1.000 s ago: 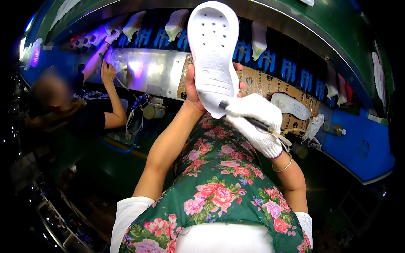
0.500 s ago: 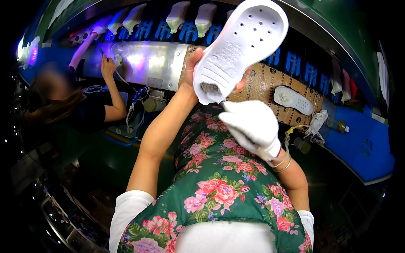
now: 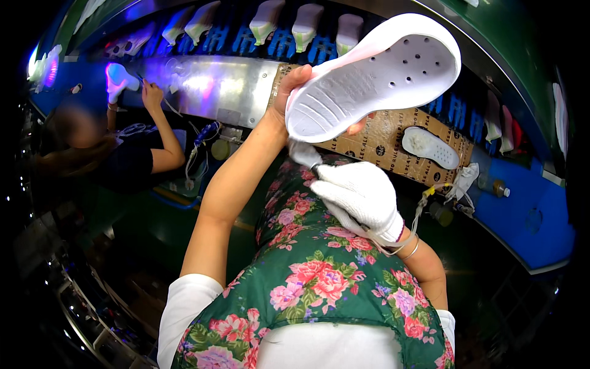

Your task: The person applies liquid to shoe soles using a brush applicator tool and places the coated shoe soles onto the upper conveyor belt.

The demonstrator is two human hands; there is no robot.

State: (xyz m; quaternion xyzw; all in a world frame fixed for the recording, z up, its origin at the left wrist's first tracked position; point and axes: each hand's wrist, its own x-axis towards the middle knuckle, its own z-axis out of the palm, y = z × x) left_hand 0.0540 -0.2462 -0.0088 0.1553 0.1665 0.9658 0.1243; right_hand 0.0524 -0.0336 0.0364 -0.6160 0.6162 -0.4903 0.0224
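Note:
A white moulded shoe sole with a raised rim and small holes at its wide end is held up over the bench, tilted. My bare left hand grips it near the narrow end; the thumb shows on one edge and fingertips on the other. My right hand, in a white knitted glove, closes round a dark handle of a brush. The brush's pale bristles are just below the sole's narrow end, partly blurred. A greyish insole-shaped piece with holes lies on cardboard to the right.
White shoes on lasts stand along a rack with blue holders at the back. A metal plate lies left of the cardboard. A co-worker sits at left, handling a white piece. A small bottle stands on the blue surface at right.
The sole has swung down and to the right, turning more level. The brush has come away from the sole's narrow end, and my gloved hand has moved slightly down.

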